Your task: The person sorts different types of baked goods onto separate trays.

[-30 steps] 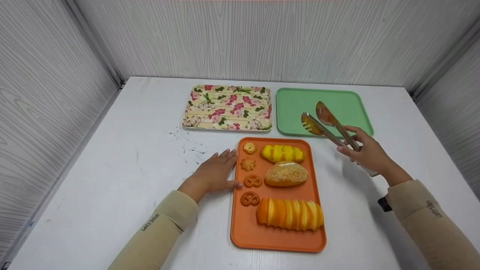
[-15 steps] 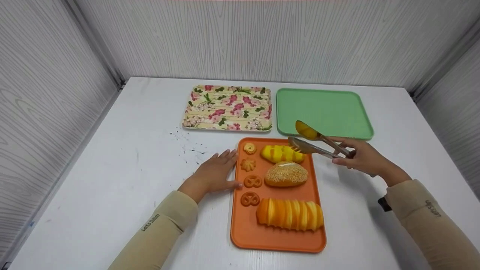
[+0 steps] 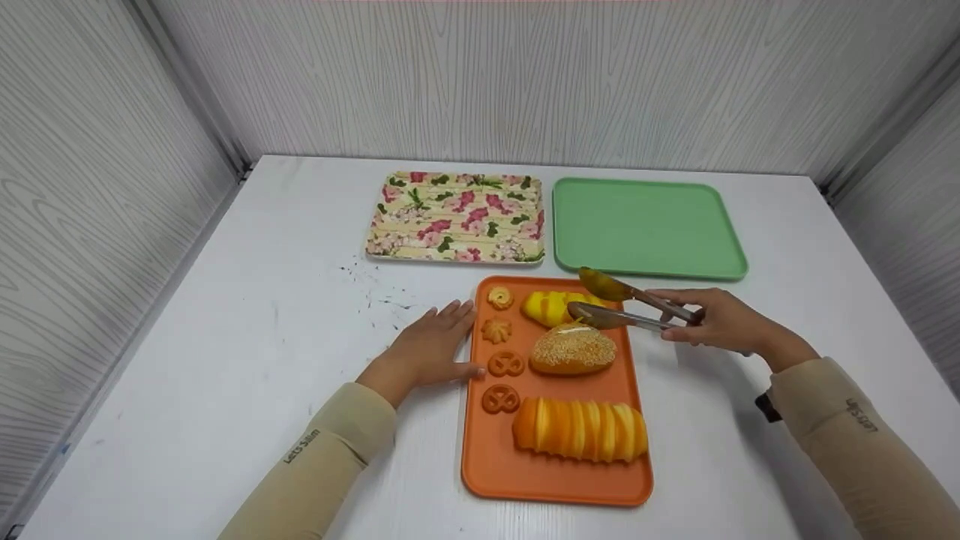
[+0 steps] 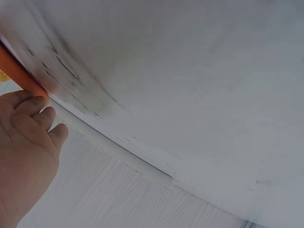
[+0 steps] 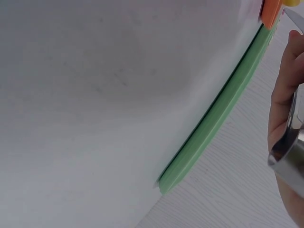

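My right hand [image 3: 724, 321] grips a pair of tongs [image 3: 649, 319] with metal arms and amber tips. The tongs are spread, one tip behind the yellow bread [image 3: 545, 306] and the other overlapping its front right part. In the right wrist view, the metal end of the tongs [image 5: 289, 161] shows beside the palm. My left hand [image 3: 426, 346] rests with straight fingers along the left rim of the orange tray [image 3: 555, 480]. On that tray lie a sesame bun [image 3: 574, 350], a long ridged loaf [image 3: 581, 429], and a column of small cookies, among them a pretzel-shaped one [image 3: 500, 399].
Behind the orange tray stand a flowered tray [image 3: 457, 217] on the left and a green tray [image 3: 649, 229] on the right. The white table [image 3: 247, 315] meets wood-patterned panels [image 3: 487, 82] at the back and sides.
My right hand has brought the tongs down and left, from over the green tray to the yellow bread. The left hand has stayed at the orange tray's rim.
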`<action>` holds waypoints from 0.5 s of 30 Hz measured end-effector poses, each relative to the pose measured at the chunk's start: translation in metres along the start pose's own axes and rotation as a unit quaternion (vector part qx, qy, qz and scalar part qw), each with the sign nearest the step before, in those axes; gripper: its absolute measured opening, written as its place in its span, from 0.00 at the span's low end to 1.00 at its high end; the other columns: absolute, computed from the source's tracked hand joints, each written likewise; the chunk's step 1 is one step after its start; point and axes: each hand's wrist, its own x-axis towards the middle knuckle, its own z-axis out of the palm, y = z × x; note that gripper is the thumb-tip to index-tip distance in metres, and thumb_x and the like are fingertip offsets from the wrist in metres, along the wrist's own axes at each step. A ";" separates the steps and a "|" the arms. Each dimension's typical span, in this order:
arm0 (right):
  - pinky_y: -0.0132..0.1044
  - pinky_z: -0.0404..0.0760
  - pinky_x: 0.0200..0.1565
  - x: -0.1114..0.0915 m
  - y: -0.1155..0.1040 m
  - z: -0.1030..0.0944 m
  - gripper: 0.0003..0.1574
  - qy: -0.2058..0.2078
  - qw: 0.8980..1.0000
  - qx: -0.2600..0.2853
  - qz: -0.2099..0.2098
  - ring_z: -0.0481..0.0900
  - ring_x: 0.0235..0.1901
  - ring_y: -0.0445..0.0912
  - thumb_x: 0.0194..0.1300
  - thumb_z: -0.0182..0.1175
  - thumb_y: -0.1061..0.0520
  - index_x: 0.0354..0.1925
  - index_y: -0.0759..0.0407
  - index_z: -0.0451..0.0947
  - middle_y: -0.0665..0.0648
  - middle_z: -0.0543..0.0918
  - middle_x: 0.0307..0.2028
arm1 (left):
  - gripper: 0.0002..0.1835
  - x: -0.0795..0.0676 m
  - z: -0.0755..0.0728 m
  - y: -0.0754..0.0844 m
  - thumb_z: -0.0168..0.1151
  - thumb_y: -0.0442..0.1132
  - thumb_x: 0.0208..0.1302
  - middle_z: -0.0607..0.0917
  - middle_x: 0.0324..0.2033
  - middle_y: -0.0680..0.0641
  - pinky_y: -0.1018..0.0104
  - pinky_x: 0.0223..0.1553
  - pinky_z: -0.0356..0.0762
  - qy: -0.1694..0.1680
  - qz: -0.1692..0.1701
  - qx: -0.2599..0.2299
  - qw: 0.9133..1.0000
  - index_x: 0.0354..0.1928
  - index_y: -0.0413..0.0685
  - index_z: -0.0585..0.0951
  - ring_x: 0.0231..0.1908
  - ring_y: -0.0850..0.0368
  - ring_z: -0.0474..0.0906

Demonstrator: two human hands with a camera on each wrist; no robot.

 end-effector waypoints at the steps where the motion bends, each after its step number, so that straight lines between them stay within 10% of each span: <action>1: 0.39 0.79 0.24 0.000 0.000 0.000 0.39 -0.002 1.000 -0.001 -0.001 0.76 0.20 0.56 0.60 0.66 0.58 0.68 0.60 0.65 0.62 0.82 0.40 | 0.52 0.000 0.000 0.000 0.52 0.70 0.59 0.47 0.73 0.49 0.58 0.70 0.39 0.001 0.000 -0.001 1.000 0.75 0.45 0.48 0.72 0.53 0.39; 15: 0.33 0.71 0.17 -0.003 -0.017 0.000 0.36 0.009 1.000 -0.026 -0.015 0.73 0.16 0.48 0.59 0.67 0.57 0.65 0.59 0.70 0.58 0.82 0.25 | 0.52 -0.001 0.000 0.000 0.52 0.70 0.59 0.46 0.73 0.50 0.58 0.70 0.38 -0.002 -0.006 -0.008 1.000 0.75 0.46 0.48 0.72 0.53 0.39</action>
